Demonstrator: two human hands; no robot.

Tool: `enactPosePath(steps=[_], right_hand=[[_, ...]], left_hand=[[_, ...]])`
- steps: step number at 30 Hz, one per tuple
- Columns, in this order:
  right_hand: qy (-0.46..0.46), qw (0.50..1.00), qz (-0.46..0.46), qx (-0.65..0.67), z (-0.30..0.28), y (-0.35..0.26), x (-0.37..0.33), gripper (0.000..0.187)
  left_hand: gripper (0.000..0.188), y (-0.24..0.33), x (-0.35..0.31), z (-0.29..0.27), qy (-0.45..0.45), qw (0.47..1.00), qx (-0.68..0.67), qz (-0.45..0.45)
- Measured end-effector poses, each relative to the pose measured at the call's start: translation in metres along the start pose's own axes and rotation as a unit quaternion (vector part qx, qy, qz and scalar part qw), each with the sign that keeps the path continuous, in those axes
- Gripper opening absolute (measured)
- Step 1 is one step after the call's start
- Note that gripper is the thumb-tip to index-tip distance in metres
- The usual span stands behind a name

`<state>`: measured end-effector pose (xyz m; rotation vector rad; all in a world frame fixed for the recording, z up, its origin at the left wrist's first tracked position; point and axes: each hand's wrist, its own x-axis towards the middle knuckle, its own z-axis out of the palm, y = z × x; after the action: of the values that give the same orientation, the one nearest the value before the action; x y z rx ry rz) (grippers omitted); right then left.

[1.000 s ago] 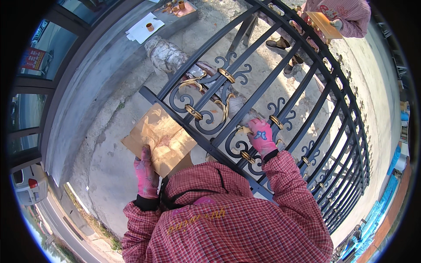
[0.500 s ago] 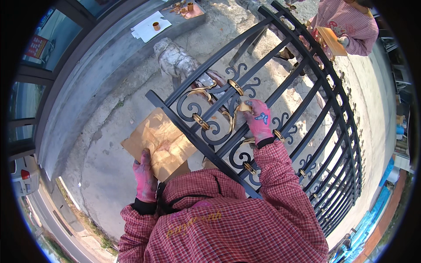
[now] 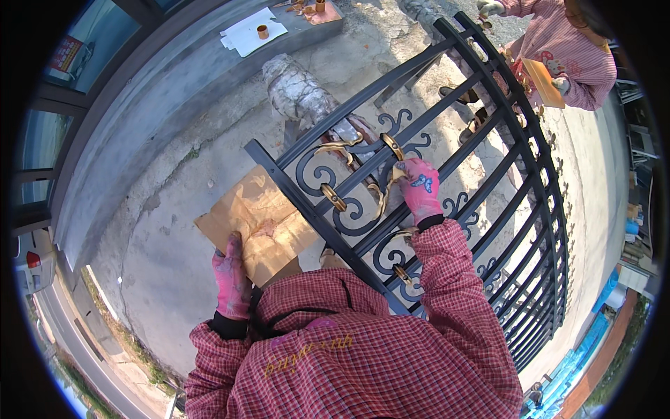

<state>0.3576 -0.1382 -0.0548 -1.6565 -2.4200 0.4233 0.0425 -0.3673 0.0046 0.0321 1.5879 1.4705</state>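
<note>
My left hand [image 3: 232,278], in a pink glove, grips the near edge of a cardboard sheet [image 3: 220,218] smeared with gold paint, thumb on top. The sheet lies just left of a black metal railing [image 3: 315,222] with curled scrollwork. At a gold-tipped scroll [image 3: 382,201], my gloved right hand [image 3: 421,187] pinches a small tan, gold-stained scrap [image 3: 398,172]; whether it is cloth or sponge I cannot tell. Just above those fingers sits a gold collar [image 3: 392,146] on a bar. Another gold collar [image 3: 333,197] is nearer the railing's left end.
A co-worker [image 3: 574,59] with a similar board [image 3: 543,82] stands across the railing at upper right. A wrapped grey bundle [image 3: 299,91] supports or lies beside the railing. On the ledge are white sheets [image 3: 244,40] with a small copper-coloured cup [image 3: 262,31].
The whole view has shifted slightly. My right hand has moved a little along the scroll toward the upper gold collar. My left hand keeps its hold on the cardboard.
</note>
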Motion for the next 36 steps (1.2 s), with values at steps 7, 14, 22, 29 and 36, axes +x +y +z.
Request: enactPosePath(steps=[7,14,22,29,36], right_hand=[[-0.075,0.997,0.008,-0.017,0.002,0.006,0.005,0.031],[-0.031,0.994,0.057,0.086,-0.001,0.013,0.004,0.031],[-0.069,0.993,-0.087,0.036,-0.020,-0.027,-0.020,0.030],[-0.111,0.979,-0.164,-0.046,0.011,-0.026,-0.037,0.022],[-0.136,0.964,-0.202,-0.104,0.024,-0.020,-0.038,0.018]], left_hand=[[0.036,-0.006,0.004,-0.009,0.016,1.000,-0.004,-0.007],[0.034,0.001,0.000,-0.005,0.022,1.000,0.009,-0.013],[0.032,0.000,-0.005,-0.002,0.015,1.000,-0.014,-0.003],[0.032,-0.002,-0.009,-0.002,0.003,1.000,-0.020,-0.011],[0.034,-0.007,-0.013,-0.007,0.004,0.999,-0.042,-0.014]])
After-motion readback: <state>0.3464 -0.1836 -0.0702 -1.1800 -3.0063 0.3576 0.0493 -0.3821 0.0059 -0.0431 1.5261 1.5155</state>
